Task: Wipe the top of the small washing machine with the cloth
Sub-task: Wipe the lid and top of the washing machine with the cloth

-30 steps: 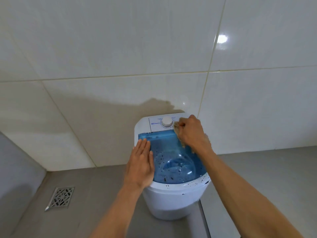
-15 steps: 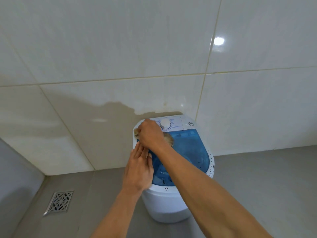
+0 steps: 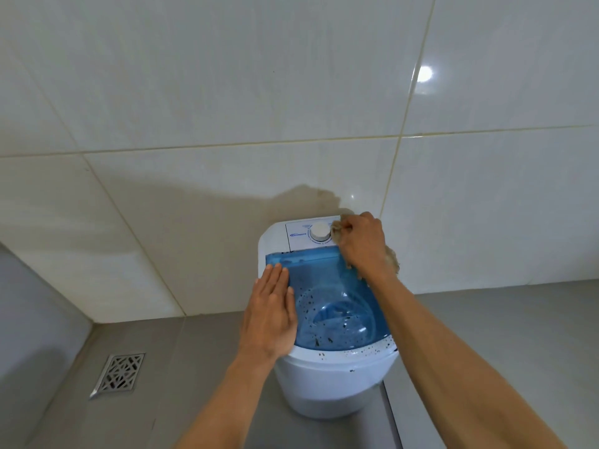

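Wiping washing machine (image 3: 327,380) top
Right hand (image 3: 363,246) holds cloth (image 3: 337,229) beside dial (image 3: 320,232); left hand (image 3: 270,314) flat on blue lid (image 3: 337,286).

Washing machine (image 3: 327,380) stood against the tiled wall (image 3: 227,92), blocking access behind; grey floor (image 3: 502,335) lay open either side, with a drain grate (image 3: 118,374) well left.

One small washing machine (image 3: 327,377) stands on the floor against the tiled wall. On its top sit one blue see-through lid (image 3: 334,306) and, behind the lid, one white dial (image 3: 320,232). Two hands are over the machine: one left hand (image 3: 270,314) at the lid's left edge, one right hand (image 3: 363,246) just right of the dial, with one tan cloth (image 3: 393,258). One metal floor drain (image 3: 119,373) lies well to the machine's left.
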`<state>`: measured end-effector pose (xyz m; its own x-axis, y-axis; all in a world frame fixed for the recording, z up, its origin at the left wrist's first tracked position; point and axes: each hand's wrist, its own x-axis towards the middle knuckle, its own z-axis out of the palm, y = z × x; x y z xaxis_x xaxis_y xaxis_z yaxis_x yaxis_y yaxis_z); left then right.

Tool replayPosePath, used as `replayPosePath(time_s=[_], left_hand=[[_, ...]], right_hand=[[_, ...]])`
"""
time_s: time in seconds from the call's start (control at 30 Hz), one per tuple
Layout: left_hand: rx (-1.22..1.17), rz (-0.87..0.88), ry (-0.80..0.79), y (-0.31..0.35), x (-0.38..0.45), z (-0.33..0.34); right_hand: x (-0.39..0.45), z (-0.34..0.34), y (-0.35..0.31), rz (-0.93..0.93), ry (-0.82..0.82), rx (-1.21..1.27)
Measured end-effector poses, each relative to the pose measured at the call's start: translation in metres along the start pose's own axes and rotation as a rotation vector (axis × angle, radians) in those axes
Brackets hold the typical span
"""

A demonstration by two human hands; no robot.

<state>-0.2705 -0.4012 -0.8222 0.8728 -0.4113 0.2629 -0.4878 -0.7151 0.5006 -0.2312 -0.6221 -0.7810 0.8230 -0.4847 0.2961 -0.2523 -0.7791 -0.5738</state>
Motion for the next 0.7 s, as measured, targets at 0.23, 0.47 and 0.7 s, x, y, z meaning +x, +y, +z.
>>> replayPosePath(time_s=[0.23,0.47,0.7], left_hand=[[-0.03,-0.009,0.027,0.001,0.0,0.002],[-0.037,-0.015,0.016,0.0,0.0,0.001],[-0.019,-0.019,0.019,0.0,0.001,0.002]], right_hand=[[0.039,0.001,-0.037,-0.03,-0.235,0.142],[0.004,0.014,-0.005,-0.4,-0.316,-0.144],[0.01,0.036,-0.045,-0.46,-0.279,-0.359]])
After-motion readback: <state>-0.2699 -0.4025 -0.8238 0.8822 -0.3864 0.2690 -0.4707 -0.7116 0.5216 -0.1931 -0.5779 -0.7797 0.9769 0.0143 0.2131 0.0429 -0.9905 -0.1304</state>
